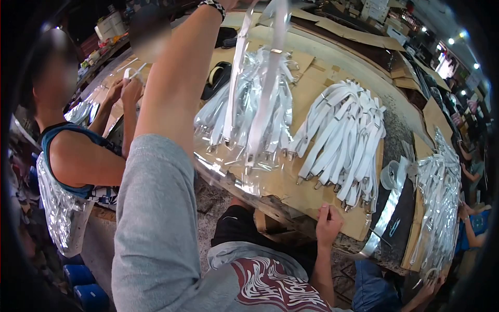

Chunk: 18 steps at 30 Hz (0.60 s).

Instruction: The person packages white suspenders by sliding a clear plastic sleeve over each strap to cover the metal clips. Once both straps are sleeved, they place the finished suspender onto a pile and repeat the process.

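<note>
The bagged white straps (266, 91) hang lengthwise below your left hand (237, 3), whose grip I cannot tell at the top edge, over the worktop (395, 96), your loosely curled right hand (328, 225) farther off.

Reads as a workshop. Logged clockwise from frame centre. At 12 o'clock: clear plastic sleeves (251, 88) heaped in quantity. At 1 to 2: stacked cartons (392, 31). At 2, farther out: bright ceiling lights (462, 34) over a dim, cluttered room. At 3: bulk pile of clip-ended white straps (343, 130) on flattened cardboard (291, 188), laid over a worn worktable (401, 106). Beyond, at 3 to 4: large pile of bagged straps (439, 179). At 4: another person's hands (429, 292) near that pile. At 9: a co-worker (83, 161) alongside. At 11: black tape dispenser (215, 80).
</note>
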Available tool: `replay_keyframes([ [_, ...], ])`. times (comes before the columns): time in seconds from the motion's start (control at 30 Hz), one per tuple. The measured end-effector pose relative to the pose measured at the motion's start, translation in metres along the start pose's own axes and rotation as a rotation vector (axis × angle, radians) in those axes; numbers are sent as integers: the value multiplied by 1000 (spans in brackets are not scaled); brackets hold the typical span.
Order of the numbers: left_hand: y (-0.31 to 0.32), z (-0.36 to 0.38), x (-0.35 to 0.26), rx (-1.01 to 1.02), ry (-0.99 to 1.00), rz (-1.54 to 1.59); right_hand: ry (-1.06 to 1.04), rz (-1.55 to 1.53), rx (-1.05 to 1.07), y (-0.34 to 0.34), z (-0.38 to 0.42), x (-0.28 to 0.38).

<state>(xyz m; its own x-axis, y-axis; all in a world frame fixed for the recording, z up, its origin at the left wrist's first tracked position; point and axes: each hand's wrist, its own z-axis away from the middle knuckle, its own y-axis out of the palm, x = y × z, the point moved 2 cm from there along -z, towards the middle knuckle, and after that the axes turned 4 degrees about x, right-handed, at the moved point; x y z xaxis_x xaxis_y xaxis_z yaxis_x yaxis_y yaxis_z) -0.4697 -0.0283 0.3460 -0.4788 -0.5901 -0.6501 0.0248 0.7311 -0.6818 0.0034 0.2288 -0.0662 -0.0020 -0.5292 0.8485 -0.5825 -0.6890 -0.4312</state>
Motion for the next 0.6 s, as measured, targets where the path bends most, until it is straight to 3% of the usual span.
replay_keyframes([
  [0.03,6,-6,17,-65,-40,-262,26,2,-2,-2,0,1],
  [0.1,27,-62,98,-424,128,-238,80,-3,-9,-2,1,5],
  [0.13,37,4,43,-221,50,-169,70,1,-22,-1,0,4],
  [0.17,59,9,61,-351,187,-222,61,7,-31,0,1,3],
  [0.23,77,77,38,-4,75,-78,57,20,-22,-1,3,3],
  [0.37,118,159,57,-81,384,-32,-9,54,-1,-1,1,6],
  [0.47,145,250,35,-16,210,268,-40,1,-39,0,2,8],
  [0.53,180,305,29,-1,65,344,13,-33,-68,-1,7,0],
  [0.6,223,358,26,140,-145,460,148,-185,-2,-10,7,-13],
])
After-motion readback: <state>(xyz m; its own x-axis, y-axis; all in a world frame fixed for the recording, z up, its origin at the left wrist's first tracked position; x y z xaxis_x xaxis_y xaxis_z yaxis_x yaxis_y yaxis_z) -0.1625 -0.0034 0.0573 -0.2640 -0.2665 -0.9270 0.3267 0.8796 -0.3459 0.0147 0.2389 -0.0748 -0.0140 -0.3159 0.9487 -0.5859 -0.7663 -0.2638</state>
